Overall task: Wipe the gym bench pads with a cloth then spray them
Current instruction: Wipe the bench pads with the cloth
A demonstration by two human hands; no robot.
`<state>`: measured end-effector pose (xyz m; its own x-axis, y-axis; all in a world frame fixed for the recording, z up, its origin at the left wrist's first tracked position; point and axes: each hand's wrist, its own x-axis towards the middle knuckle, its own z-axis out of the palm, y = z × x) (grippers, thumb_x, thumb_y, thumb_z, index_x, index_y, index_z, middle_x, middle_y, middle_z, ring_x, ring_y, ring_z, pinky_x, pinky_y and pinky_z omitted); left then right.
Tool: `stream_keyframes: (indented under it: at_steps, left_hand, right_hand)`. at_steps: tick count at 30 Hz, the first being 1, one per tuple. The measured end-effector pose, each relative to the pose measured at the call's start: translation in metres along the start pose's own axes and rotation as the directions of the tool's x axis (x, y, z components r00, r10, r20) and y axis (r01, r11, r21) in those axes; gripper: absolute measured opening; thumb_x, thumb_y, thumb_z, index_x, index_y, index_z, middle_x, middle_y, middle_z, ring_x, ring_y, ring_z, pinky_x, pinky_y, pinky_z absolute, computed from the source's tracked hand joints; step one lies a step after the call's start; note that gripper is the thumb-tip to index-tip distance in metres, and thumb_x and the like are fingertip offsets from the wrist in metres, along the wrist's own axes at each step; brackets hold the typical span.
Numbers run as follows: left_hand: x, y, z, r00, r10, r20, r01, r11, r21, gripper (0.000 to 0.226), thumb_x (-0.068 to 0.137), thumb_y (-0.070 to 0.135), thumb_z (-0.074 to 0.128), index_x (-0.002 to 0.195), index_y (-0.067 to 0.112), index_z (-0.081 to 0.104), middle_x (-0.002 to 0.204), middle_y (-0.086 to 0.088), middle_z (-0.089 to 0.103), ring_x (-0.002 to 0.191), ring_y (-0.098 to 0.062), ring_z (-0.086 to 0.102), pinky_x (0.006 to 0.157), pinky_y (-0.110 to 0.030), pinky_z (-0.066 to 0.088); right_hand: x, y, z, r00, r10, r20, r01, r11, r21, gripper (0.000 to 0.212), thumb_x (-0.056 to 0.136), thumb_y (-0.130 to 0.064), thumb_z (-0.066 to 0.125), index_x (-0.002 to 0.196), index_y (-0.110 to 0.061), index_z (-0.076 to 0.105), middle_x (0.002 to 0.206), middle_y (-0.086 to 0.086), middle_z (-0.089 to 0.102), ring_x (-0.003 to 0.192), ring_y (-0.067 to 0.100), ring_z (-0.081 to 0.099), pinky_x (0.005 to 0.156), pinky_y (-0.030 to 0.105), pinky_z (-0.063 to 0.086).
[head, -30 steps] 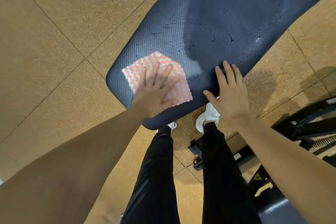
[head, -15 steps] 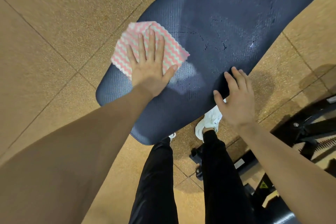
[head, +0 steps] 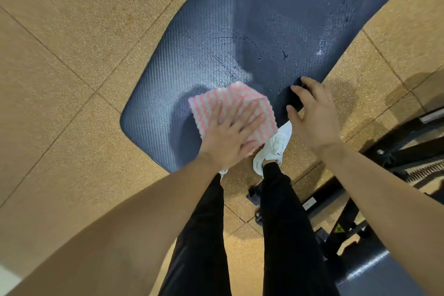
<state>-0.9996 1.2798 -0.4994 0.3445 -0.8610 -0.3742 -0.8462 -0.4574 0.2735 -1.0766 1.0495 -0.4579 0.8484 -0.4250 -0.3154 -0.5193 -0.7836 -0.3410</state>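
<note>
A dark navy textured bench pad (head: 240,38) runs from the lower left to the upper right, with cracks and damp streaks on its surface. A pink-and-white wavy-striped cloth (head: 216,101) lies near the pad's near edge. My left hand (head: 228,137) presses flat on the cloth, fingers spread. My right hand (head: 312,118) rests on the pad's near edge to the right of the cloth, fingers curled over the rim. No spray bottle is in view.
Tan speckled rubber floor tiles (head: 72,31) surround the bench. My black trousers and a white shoe (head: 274,146) stand beneath the pad's edge. A black metal frame with a spring (head: 408,163) sits at the right, and another dark pad (head: 374,274) at the lower right.
My left hand has slid the cloth from the pad's far edge back toward the near edge, close to my right hand. The right hand stays on the rim.
</note>
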Motion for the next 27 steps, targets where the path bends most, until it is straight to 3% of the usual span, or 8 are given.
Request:
stream_keyframes:
  at_steps: [3, 7, 11, 16, 19, 24, 27]
  left_hand:
    - [0.018, -0.035, -0.016, 0.989, -0.145, -0.022, 0.145, 0.989, 0.009, 0.069, 0.104, 0.066, 0.016, 0.163, 0.035, -0.002, 0.171, -0.001, -0.01, 0.158, -0.04, 0.004, 0.12, -0.072, 0.006]
    - [0.054, -0.087, -0.044, 0.937, -0.341, -0.075, 0.344, 0.939, 0.02, 0.073, 0.101, 0.069, 0.021, 0.164, 0.037, 0.004, 0.174, -0.002, -0.002, 0.158, -0.041, -0.001, 0.118, -0.077, 0.0]
    - [0.089, -0.125, -0.071, 0.871, -0.48, -0.104, 0.477, 0.877, -0.051, 0.072, 0.101, 0.07, 0.021, 0.163, 0.041, -0.004, 0.174, -0.001, -0.006, 0.158, -0.042, -0.006, 0.116, -0.079, 0.002]
    - [0.106, -0.121, -0.082, 0.826, -0.553, -0.109, 0.544, 0.833, -0.099, 0.073, 0.102, 0.069, 0.018, 0.163, 0.037, -0.005, 0.174, -0.003, -0.007, 0.157, -0.043, -0.008, 0.116, -0.079, 0.001]
    - [0.107, -0.104, -0.077, 0.862, -0.498, -0.091, 0.494, 0.867, -0.064, 0.075, 0.101, 0.067, 0.021, 0.164, 0.035, -0.002, 0.174, -0.004, -0.005, 0.158, -0.041, -0.006, 0.119, -0.075, -0.002]
    - [0.095, -0.037, -0.056, 0.976, -0.217, -0.005, 0.217, 0.976, -0.009, 0.072, 0.102, 0.067, 0.019, 0.163, 0.037, -0.004, 0.173, -0.003, -0.01, 0.158, -0.039, -0.01, 0.121, -0.071, -0.002]
    - [0.066, -0.002, -0.033, 0.993, -0.108, 0.046, 0.107, 0.994, 0.019, 0.074, 0.103, 0.068, 0.016, 0.164, 0.033, -0.008, 0.172, -0.005, -0.014, 0.157, -0.039, -0.014, 0.122, -0.068, -0.002]
  right_hand:
    - [0.01, 0.003, -0.009, 0.998, 0.058, -0.024, -0.059, 0.997, -0.055, 0.052, 0.094, -0.028, 0.067, 0.141, -0.01, 0.053, 0.153, 0.011, 0.04, 0.136, 0.031, 0.034, 0.114, 0.047, 0.038]
    - [0.033, 0.01, -0.022, 0.991, 0.131, 0.012, -0.129, 0.989, -0.075, 0.069, 0.095, -0.041, 0.065, 0.152, -0.014, 0.039, 0.164, 0.01, 0.025, 0.149, 0.032, 0.021, 0.122, 0.05, 0.027]
    - [0.05, 0.018, -0.025, 0.99, 0.13, 0.062, -0.124, 0.989, -0.086, 0.081, 0.095, -0.051, 0.06, 0.159, -0.016, 0.026, 0.169, 0.006, 0.015, 0.156, 0.028, 0.009, 0.127, 0.047, 0.015]
    - [0.052, 0.02, -0.023, 0.989, 0.125, 0.073, -0.119, 0.99, -0.074, 0.081, 0.095, -0.051, 0.061, 0.16, -0.016, 0.026, 0.169, 0.006, 0.015, 0.156, 0.028, 0.006, 0.127, 0.046, 0.015]
    - [0.053, 0.019, -0.021, 0.99, 0.125, 0.058, -0.122, 0.991, -0.046, 0.081, 0.094, -0.048, 0.064, 0.159, -0.014, 0.029, 0.168, 0.008, 0.018, 0.156, 0.03, 0.008, 0.126, 0.048, 0.02]
    - [0.054, 0.024, -0.022, 0.995, 0.088, 0.056, -0.084, 0.995, -0.061, 0.081, 0.092, -0.049, 0.066, 0.157, -0.012, 0.034, 0.166, 0.01, 0.024, 0.154, 0.031, 0.013, 0.124, 0.047, 0.024]
    - [0.054, 0.023, -0.024, 0.993, 0.079, 0.086, -0.07, 0.992, -0.105, 0.08, 0.096, -0.049, 0.062, 0.159, -0.012, 0.029, 0.167, 0.011, 0.02, 0.154, 0.031, 0.011, 0.126, 0.046, 0.017]
